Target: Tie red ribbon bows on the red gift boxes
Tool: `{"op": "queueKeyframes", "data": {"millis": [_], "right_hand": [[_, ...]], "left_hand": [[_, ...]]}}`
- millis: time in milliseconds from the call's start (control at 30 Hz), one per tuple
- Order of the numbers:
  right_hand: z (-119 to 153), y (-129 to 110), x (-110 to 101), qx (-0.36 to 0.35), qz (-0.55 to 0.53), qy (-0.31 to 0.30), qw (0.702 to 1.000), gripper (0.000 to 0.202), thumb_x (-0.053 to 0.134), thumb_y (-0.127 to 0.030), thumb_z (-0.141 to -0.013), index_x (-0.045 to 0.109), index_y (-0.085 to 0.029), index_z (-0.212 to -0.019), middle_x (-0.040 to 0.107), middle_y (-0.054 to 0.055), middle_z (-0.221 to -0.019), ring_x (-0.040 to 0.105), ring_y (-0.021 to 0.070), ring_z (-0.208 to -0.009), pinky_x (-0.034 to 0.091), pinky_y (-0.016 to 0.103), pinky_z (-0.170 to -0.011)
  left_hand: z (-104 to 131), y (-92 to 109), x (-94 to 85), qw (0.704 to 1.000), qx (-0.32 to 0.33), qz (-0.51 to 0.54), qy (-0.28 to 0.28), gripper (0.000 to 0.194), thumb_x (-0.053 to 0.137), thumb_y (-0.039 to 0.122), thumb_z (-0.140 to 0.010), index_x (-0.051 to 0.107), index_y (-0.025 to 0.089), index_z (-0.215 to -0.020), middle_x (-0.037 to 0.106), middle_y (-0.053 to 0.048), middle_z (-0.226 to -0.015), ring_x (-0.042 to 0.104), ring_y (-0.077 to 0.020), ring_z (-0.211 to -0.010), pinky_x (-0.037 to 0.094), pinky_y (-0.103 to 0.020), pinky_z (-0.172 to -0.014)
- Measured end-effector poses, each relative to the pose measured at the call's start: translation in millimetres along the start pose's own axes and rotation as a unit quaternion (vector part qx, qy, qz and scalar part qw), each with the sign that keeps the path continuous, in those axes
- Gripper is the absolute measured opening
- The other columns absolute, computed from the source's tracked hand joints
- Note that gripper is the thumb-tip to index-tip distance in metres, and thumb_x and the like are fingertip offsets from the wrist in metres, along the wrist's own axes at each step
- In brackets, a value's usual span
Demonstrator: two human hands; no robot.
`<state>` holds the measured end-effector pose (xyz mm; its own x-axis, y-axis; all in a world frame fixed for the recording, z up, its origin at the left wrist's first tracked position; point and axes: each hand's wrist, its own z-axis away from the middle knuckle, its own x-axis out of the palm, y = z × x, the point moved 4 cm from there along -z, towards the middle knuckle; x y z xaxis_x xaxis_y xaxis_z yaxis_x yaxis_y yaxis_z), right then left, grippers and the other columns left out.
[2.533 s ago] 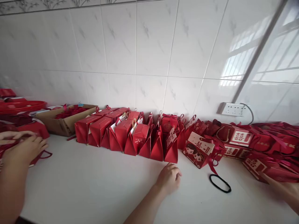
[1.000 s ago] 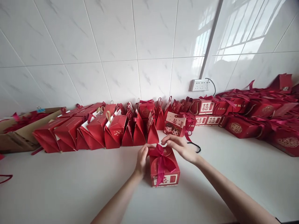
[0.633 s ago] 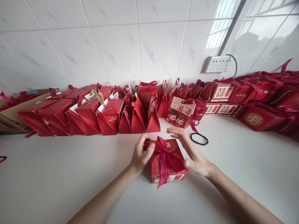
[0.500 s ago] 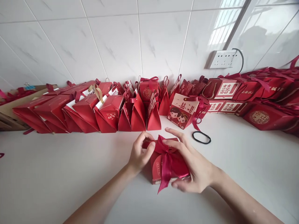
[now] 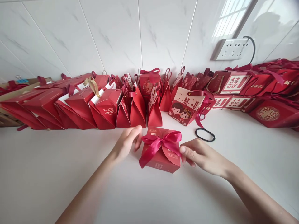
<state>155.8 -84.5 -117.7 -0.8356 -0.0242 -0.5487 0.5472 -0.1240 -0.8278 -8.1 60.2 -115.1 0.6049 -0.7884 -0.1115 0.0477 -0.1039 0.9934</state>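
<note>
A red gift box (image 5: 161, 160) lies on the white table, its curved top flaps closed under a crimson ribbon (image 5: 161, 141) tied in a bow. One ribbon tail hangs over the box's left side. At the box's right edge, my right hand (image 5: 203, 157) pinches the other tail between thumb and fingers. To the left of the box, my left hand (image 5: 127, 141) has loosely curled fingers apart, with nothing in them.
Rows of red boxes and bags (image 5: 107, 107) line the tiled wall. A box with two cartoon figures (image 5: 184, 107) stands behind the gift box. A black elastic band (image 5: 205, 135) lies to the right. More red boxes (image 5: 268, 115) are stacked at far right, below a power socket (image 5: 230, 49).
The gift box has turned and sits slightly farther back, with its bow spread sideways. My left hand has come off it and moved left. My right hand has left the box top for the right edge.
</note>
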Motion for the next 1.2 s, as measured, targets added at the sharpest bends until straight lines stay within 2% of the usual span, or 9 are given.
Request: {"op": "queueKeyframes", "data": {"millis": [67, 167, 300, 400, 600, 867, 1000, 1067, 1200], "right_hand": [[-2, 0, 8, 0.014, -0.060, -0.045, 0.997, 0.056, 0.044, -0.067, -0.084, 0.043, -0.018, -0.056, 0.042, -0.002, -0.051, 0.038, 0.0088, -0.046, 0.031, 0.023, -0.045], [-6, 2, 12, 0.017, -0.130, -0.068, 0.989, 0.054, 0.049, -0.065, -0.082, 0.043, -0.018, -0.056, 0.039, -0.003, -0.051, 0.036, 0.0076, -0.043, 0.029, 0.023, -0.041], [-9, 8, 2, 0.001, -0.174, -0.031, 0.984, 0.052, 0.057, -0.059, -0.081, 0.044, -0.017, -0.052, 0.036, -0.004, -0.045, 0.030, 0.0059, -0.039, 0.021, 0.023, -0.039], [-10, 13, -5, 0.002, -0.234, -0.009, 0.972, 0.051, 0.059, -0.056, -0.081, 0.047, -0.017, -0.051, 0.037, -0.004, -0.043, 0.030, 0.0057, -0.039, 0.021, 0.024, -0.039], [-10, 11, -3, -0.014, -0.282, 0.011, 0.959, 0.049, 0.059, -0.053, -0.083, 0.057, -0.015, -0.052, 0.048, 0.000, -0.049, 0.036, 0.0073, -0.043, 0.025, 0.024, -0.043], [-11, 8, 2, -0.040, -0.279, 0.008, 0.959, 0.045, 0.057, -0.046, -0.085, 0.062, -0.016, -0.053, 0.048, 0.000, -0.052, 0.035, 0.0086, -0.048, 0.028, 0.025, -0.046], [-12, 12, -1, -0.030, -0.289, 0.014, 0.957, 0.044, 0.058, -0.046, -0.084, 0.062, -0.016, -0.052, 0.047, 0.000, -0.050, 0.031, 0.0088, -0.047, 0.025, 0.026, -0.045], [-13, 13, -2, -0.026, -0.299, 0.022, 0.954, 0.042, 0.059, -0.045, -0.082, 0.061, -0.017, -0.050, 0.045, 0.000, -0.049, 0.030, 0.0091, -0.046, 0.024, 0.026, -0.045], [-13, 14, -4, -0.015, -0.346, 0.035, 0.938, 0.040, 0.060, -0.042, -0.077, 0.053, -0.018, -0.045, 0.037, -0.002, -0.044, 0.029, 0.0093, -0.045, 0.023, 0.027, -0.046]], "left_hand": [[1, -2, 4.8, 0.996, -0.050, -0.037, -0.068, 0.052, 0.042, 0.057, -0.086, 0.048, 0.017, -0.053, 0.047, 0.001, -0.044, 0.043, -0.0101, -0.041, 0.032, -0.025, -0.044], [1, -2, 8.4, 0.995, -0.058, -0.044, -0.071, 0.048, 0.052, 0.050, -0.083, 0.049, 0.018, -0.048, 0.051, 0.001, -0.043, 0.046, -0.0106, -0.039, 0.032, -0.024, -0.041], [2, -3, 14.8, 0.992, -0.060, 0.010, -0.107, 0.047, 0.057, 0.045, -0.080, 0.048, 0.018, -0.043, 0.056, -0.001, -0.041, 0.052, -0.0130, -0.036, 0.037, -0.024, -0.040], [5, 0, 13.1, 0.991, -0.058, 0.028, -0.121, 0.050, 0.058, 0.049, -0.078, 0.047, 0.018, -0.041, 0.055, -0.002, -0.039, 0.055, -0.0146, -0.036, 0.039, -0.024, -0.040], [18, 1, 9.5, 0.956, -0.166, -0.155, -0.189, 0.041, 0.071, 0.052, -0.067, 0.054, 0.017, -0.053, 0.058, 0.001, -0.045, 0.057, -0.0137, -0.041, 0.036, -0.022, -0.042], [22, 7, 13.1, 0.957, -0.154, -0.139, -0.205, 0.034, 0.066, 0.045, -0.073, 0.057, 0.017, -0.055, 0.059, 0.000, -0.049, 0.054, -0.0136, -0.046, 0.039, -0.024, -0.047], [20, 6, 14.8, 0.965, -0.120, -0.109, -0.205, 0.034, 0.060, 0.032, -0.078, 0.050, 0.018, -0.049, 0.049, 0.003, -0.044, 0.041, -0.0085, -0.040, 0.032, -0.023, -0.044], [19, 6, 14.7, 0.969, -0.104, -0.103, -0.201, 0.036, 0.058, 0.029, -0.079, 0.049, 0.017, -0.047, 0.049, 0.002, -0.044, 0.036, -0.0071, -0.039, 0.028, -0.023, -0.041], [17, 4, 13.7, 0.973, -0.107, -0.047, -0.199, 0.026, 0.056, 0.027, -0.078, 0.057, 0.015, -0.055, 0.063, -0.003, -0.052, 0.049, -0.0112, -0.041, 0.037, -0.024, -0.043]]}}
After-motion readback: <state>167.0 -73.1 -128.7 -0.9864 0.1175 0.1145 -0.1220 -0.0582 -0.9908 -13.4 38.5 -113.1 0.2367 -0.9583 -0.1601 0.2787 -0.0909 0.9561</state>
